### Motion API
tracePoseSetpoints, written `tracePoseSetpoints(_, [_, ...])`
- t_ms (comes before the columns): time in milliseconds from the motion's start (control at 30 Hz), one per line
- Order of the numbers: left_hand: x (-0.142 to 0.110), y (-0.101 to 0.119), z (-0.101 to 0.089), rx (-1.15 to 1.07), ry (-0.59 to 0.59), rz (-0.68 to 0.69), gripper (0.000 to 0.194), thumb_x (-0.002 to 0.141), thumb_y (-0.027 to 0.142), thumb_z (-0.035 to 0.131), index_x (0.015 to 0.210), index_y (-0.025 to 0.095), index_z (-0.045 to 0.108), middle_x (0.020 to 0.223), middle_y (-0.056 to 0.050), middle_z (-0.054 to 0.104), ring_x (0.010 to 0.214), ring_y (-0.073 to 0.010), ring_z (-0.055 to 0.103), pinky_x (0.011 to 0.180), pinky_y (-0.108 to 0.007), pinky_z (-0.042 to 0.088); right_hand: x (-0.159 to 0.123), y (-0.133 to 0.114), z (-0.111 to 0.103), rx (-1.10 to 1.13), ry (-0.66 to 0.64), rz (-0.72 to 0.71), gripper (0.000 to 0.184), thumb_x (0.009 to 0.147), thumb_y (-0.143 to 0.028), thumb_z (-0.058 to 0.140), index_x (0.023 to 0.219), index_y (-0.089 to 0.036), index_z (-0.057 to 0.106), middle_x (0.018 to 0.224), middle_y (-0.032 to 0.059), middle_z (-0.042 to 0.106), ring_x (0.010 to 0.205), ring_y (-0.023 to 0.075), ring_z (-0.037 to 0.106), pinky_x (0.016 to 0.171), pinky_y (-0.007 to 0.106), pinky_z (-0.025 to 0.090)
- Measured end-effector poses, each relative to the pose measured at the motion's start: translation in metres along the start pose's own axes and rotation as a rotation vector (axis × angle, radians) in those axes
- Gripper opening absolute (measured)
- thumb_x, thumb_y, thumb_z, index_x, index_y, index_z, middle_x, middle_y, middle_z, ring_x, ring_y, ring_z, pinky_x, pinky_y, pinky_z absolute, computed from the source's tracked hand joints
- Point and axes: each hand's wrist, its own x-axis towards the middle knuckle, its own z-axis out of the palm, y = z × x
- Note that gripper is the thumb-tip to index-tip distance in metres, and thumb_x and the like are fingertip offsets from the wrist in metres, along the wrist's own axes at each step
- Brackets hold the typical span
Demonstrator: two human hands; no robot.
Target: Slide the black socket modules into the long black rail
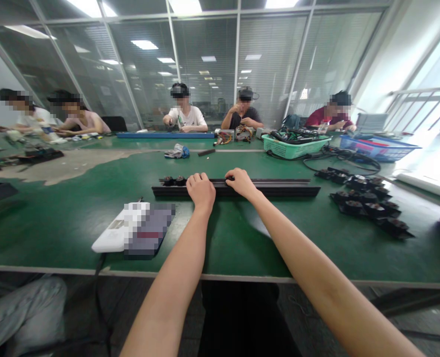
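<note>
A long black rail with raised edges (pixel 287 191) lies crosswise on the green table in front of me. Two round dark parts (pixel 180 181) sit in its left portion. My left hand (pixel 201 191) is closed over the rail just right of them, its fingertips hidden behind the knuckles. Farther right along the rail, my right hand (pixel 241 182) has its thumb and forefinger pinched on a small black part (pixel 229 178), mostly covered by the fingers.
Black parts with round centres (pixel 368 203) lie in a group at right. Left of my arm are a white device (pixel 118 233) and a dark pouch-like item (pixel 153 230). Green basket (pixel 294 147), blue basket (pixel 379 148) and cables stand farther back. Several people sit across the table.
</note>
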Motion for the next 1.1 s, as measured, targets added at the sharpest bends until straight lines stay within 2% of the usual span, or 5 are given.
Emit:
tracePoseSetpoints(633, [0.000, 0.000, 0.002, 0.011, 0.008, 0.001, 0.029, 0.104, 0.019, 0.044, 0.122, 0.014, 0.067, 0.127, -0.019, 0.068, 0.128, -0.0349, 0.057, 0.111, -0.046, 0.043, 0.001, 0.006, -0.005, -0.016, -0.018, 0.010, 0.025, 0.090, -0.012, 0.070, 0.110, -0.016, 0.085, 0.114, 0.0125, 0.079, 0.109, 0.0254, 0.071, 0.104, 0.035, 0.053])
tracePoseSetpoints(933, [0.001, 0.000, 0.002, 0.012, 0.012, 0.003, 0.029, 0.104, 0.019, 0.045, 0.121, 0.013, 0.067, 0.127, -0.019, 0.068, 0.127, -0.0349, 0.058, 0.112, -0.046, 0.043, 0.000, 0.010, -0.008, 0.048, -0.006, 0.019, 0.024, 0.088, -0.009, 0.072, 0.106, -0.017, 0.086, 0.112, 0.0121, 0.081, 0.111, 0.0272, 0.072, 0.106, 0.037, 0.053])
tracePoseSetpoints(1100, [0.001, 0.000, 0.002, 0.003, 0.010, 0.001, 0.029, 0.103, 0.019, 0.045, 0.121, 0.013, 0.067, 0.127, -0.019, 0.068, 0.127, -0.0346, 0.058, 0.112, -0.046, 0.042, 0.000, 0.010, -0.008, 0.040, -0.010, 0.020, 0.023, 0.088, -0.009, 0.072, 0.103, -0.020, 0.086, 0.110, 0.0094, 0.082, 0.108, 0.0255, 0.073, 0.105, 0.036, 0.054])
